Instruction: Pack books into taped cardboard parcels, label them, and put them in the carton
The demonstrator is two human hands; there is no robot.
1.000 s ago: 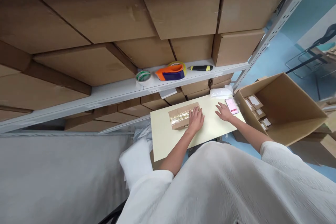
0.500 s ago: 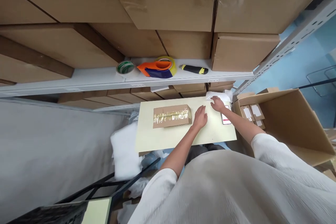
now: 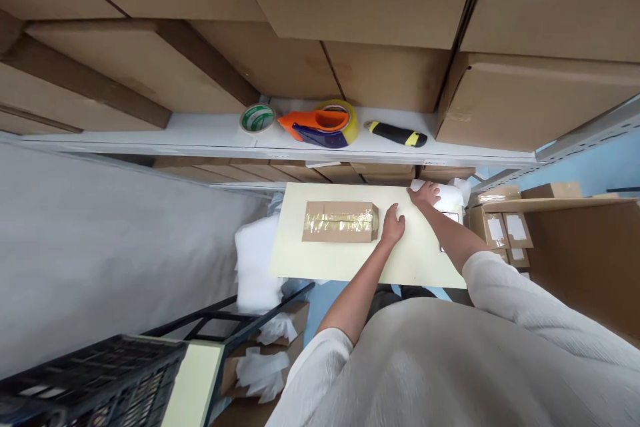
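My left hand [image 3: 393, 225] is over the pale yellow tabletop [image 3: 345, 263], just right of a taped cardboard box [image 3: 340, 221] and apart from it. Its thumb stands away from the fingers, and it holds nothing. At the table's far right edge my right hand [image 3: 426, 195] rests with spread fingers on a white sheet or bag [image 3: 450, 196]; which of the two, I cannot tell. A phone [image 3: 452, 216] lies beneath my right forearm, which hides most of it. The box lies flat, with shiny yellowish tape along its top.
On the shelf above lie a tape roll [image 3: 258, 119], an orange tape dispenser [image 3: 320, 125] and a box cutter [image 3: 397, 134]. Large cartons [image 3: 385, 73] fill that shelf. At right stands an open carton [image 3: 585, 260] beside small labelled boxes [image 3: 517, 230]. A black crate [image 3: 105, 380] is lower left.
The camera view has shifted, moving the table and shelf in the picture. My right hand has turned and spread its fingers on the white material. My left thumb has moved away from its fingers.
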